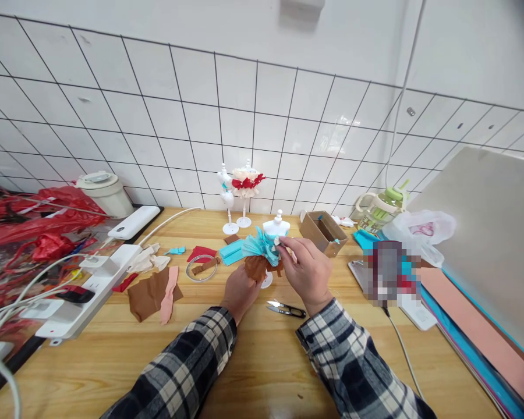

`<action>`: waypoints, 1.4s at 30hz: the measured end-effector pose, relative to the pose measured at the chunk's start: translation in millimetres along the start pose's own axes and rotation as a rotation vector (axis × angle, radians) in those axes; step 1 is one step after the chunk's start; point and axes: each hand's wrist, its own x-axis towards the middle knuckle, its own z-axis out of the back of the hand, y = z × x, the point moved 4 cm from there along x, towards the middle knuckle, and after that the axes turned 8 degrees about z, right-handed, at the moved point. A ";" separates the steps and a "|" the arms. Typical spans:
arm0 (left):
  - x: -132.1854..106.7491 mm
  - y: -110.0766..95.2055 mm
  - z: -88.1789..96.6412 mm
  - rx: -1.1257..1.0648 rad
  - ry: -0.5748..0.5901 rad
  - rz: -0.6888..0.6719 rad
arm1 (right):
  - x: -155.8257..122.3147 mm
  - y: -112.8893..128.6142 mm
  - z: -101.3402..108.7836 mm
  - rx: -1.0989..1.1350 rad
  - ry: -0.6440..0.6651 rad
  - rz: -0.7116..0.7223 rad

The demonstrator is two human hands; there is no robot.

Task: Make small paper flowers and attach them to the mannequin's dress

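Observation:
A small white dress-form mannequin (pixel 276 224) stands in front of me, wrapped in a turquoise crepe-paper piece (pixel 262 247) with brown crepe paper (pixel 255 269) beneath it. My left hand (pixel 241 294) is closed on the brown paper at the lower left; its fingertips are partly hidden. Thumb and forefinger of my right hand (pixel 309 269) pinch a small white piece (pixel 276 240) against the turquoise front. Just below, thread snips (pixel 287 309) lie on the wooden table (pixel 262 361). A folded turquoise strip (pixel 232 251) rests left of the mannequin.
Two more mini mannequins, one plain (pixel 227 201) and one in cream and red paper (pixel 244 180), stand by the tiled wall. Paper scraps (pixel 147 295) and a wire coil (pixel 187 271) lie left, near a power strip (pixel 91 291). A cardboard box (pixel 321 233) and a phone-like blurred item sit right.

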 end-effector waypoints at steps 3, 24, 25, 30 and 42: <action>0.4 -0.7 1.3 0.005 0.001 0.013 | -0.3 3.0 1.6 0.001 0.009 0.001; 2.3 3.1 3.5 0.062 0.081 0.167 | -34.7 -103.6 -35.5 -0.237 0.874 -0.404; 2.5 3.4 3.4 0.067 0.080 0.167 | -35.2 -106.6 -42.2 -0.236 0.889 -0.401; 5.3 1.2 4.3 0.074 0.082 0.120 | -42.1 -121.7 -63.4 -0.244 0.970 -0.417; 7.5 -1.7 5.8 0.061 0.082 0.078 | -52.5 -132.7 -75.8 -0.273 1.033 -0.401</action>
